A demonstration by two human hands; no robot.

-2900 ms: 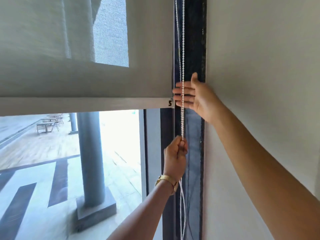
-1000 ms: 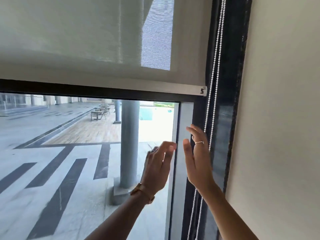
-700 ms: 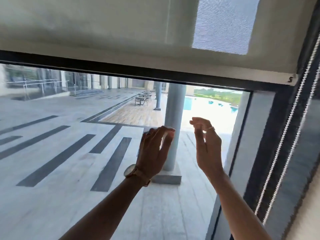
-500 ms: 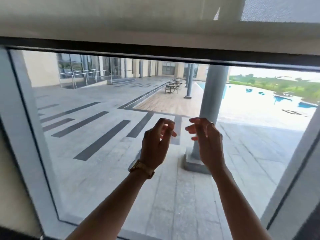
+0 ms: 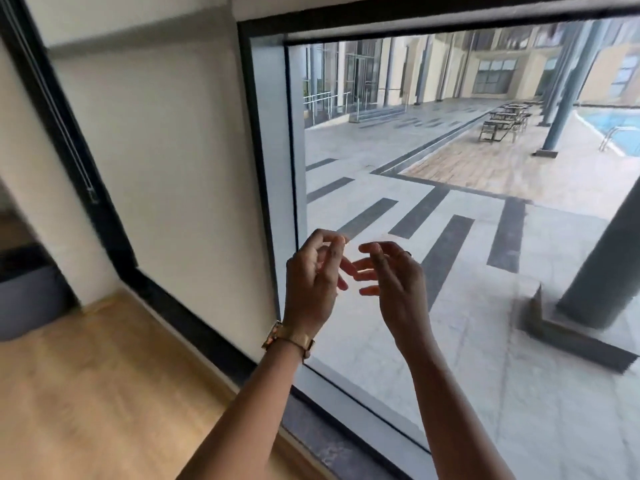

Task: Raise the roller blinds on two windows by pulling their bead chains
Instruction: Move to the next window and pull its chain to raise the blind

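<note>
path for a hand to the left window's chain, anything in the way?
Open air between the left hand and the bead chain, across the lowered blind. Wood floor below is bare. Crowded only where the right hand sits close beside the left.

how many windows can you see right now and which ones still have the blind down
2. The left window is covered by its lowered roller blind; its bead chain hangs at its left edge. The right window, behind both empty hands, is uncovered. Others may lie outside the view.

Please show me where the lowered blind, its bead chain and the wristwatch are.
lowered blind [image 5: 166, 161], head view, middle of the fabric.
bead chain [image 5: 74, 154], head view, lower stretch beside the dark frame.
wristwatch [image 5: 289, 338], head view, band on the left wrist.
</note>
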